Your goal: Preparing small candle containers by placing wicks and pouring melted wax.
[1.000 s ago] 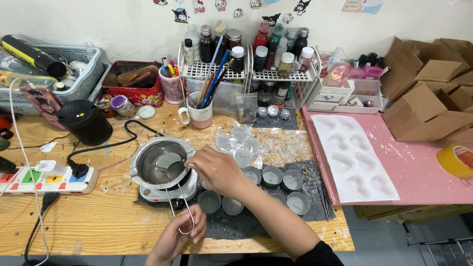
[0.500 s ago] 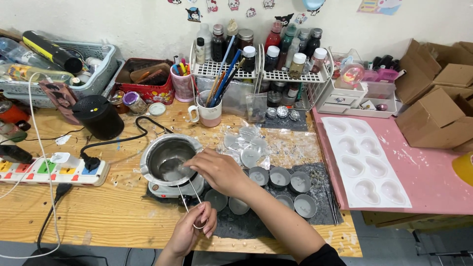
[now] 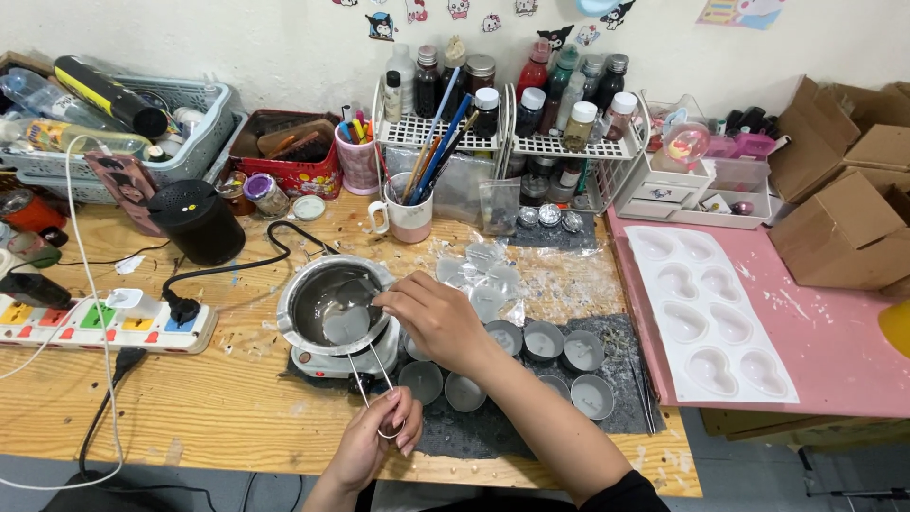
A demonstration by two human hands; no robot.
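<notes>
On the left of the worktop (image 3: 190, 398) sits our power strip (image 3: 104, 322), then the steel pot (image 3: 334, 301) on its small hotplate (image 3: 341, 358). Our left hand (image 3: 374, 441) has its fingers pinched shut round the end of a thin wire handle (image 3: 365, 374), whose ladle (image 3: 346, 325) rests inside the pot. It looks light and springy but likely hot, so we judge the far end the safest hold. Our right hand (image 3: 436, 322) curls at the rim, fingers bent; whether they grip anything we can't tell. Right of it, small grey cups (image 3: 545, 339) wait on the mat (image 3: 531, 417); the pot's contents are hard to read.
</notes>
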